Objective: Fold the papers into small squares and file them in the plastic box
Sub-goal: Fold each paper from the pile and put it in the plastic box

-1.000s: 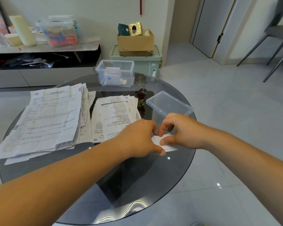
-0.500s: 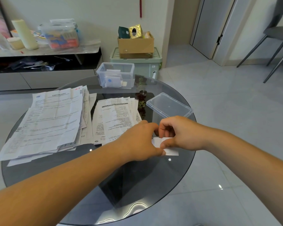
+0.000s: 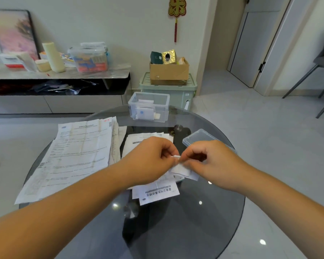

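Item, left of frame: a large stack of unfolded papers (image 3: 79, 156), printed, fanned flat on the round glass table (image 3: 195, 230). Item, centre-left: a second, smaller stack (image 3: 135, 144), partly hidden behind the left hand. Item, upper centre, at the table's far edge: the plastic box (image 3: 149, 106), clear, lidless, its long side running across the frame, several folded squares standing inside. Item, centre: left hand (image 3: 150, 161), fingers curled, pinching one edge of a small folded paper (image 3: 181, 170). Beneath the hands, a loose printed sheet (image 3: 157, 193) lies flat. The folded paper sits between both hands; whether it touches the table cannot be told. Item, centre-right: right hand (image 3: 211, 163), likewise curled, pinching the opposite edge. Item, just behind the right hand: the box's clear lid (image 3: 200, 137), resting flat. Relation of note: the box lies straight up the frame from the pinch, slightly to its left, well apart; the left hand appears the nearer for filing.
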`<state>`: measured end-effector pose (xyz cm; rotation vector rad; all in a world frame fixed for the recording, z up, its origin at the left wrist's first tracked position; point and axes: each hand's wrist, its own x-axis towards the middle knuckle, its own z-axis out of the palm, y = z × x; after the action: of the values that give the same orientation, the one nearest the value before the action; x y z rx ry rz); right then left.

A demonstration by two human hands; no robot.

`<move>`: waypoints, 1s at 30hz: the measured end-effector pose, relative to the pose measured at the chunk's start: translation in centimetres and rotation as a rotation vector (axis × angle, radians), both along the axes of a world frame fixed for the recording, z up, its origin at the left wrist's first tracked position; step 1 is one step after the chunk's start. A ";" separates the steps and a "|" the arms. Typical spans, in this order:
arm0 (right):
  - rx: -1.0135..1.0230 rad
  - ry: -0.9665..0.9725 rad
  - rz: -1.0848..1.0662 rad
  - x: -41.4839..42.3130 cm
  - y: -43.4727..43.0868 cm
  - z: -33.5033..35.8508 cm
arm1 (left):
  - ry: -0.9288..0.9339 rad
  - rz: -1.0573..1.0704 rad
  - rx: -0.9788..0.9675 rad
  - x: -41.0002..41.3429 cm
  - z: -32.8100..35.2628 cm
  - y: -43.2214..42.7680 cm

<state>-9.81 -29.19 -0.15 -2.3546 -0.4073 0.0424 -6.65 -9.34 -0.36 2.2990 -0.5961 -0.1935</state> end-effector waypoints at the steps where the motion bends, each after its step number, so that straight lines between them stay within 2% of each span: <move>1: -0.040 -0.026 0.027 1.0 0.7 0.6 | -0.031 0.006 0.014 0.9 0.6 0.7; 4: -0.128 -0.130 0.079 4.6 2.4 2.0 | -0.072 0.049 0.043 4.1 2.1 2.4; 8: -0.181 -0.264 0.041 11.6 4.4 3.7 | -0.175 0.089 0.041 10.5 3.7 4.6; 10: -0.185 -0.338 -0.026 15.5 4.8 4.6 | -0.299 0.086 0.219 14.1 4.1 5.5; 13: -0.095 -0.370 -0.151 20.6 4.9 5.3 | -0.428 0.025 0.607 18.9 3.9 6.5; 18: -0.249 -0.416 -0.146 26.9 5.1 3.4 | -0.493 -0.164 0.884 24.0 2.2 6.1; 20: -0.308 -0.431 -0.095 28.0 5.3 2.5 | -0.516 -0.200 0.919 24.8 1.7 5.7; 24: -0.360 -0.376 -0.020 29.1 5.4 1.3 | -0.464 -0.191 0.867 25.9 0.9 5.4; 30: -0.282 -0.322 0.002 29.6 5.3 0.5 | -0.357 -0.133 0.807 26.9 -0.2 5.4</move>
<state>19.74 -23.91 0.38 -2.6466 -0.5913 -0.3005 20.23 -3.99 -0.56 3.1091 -0.9865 -0.0906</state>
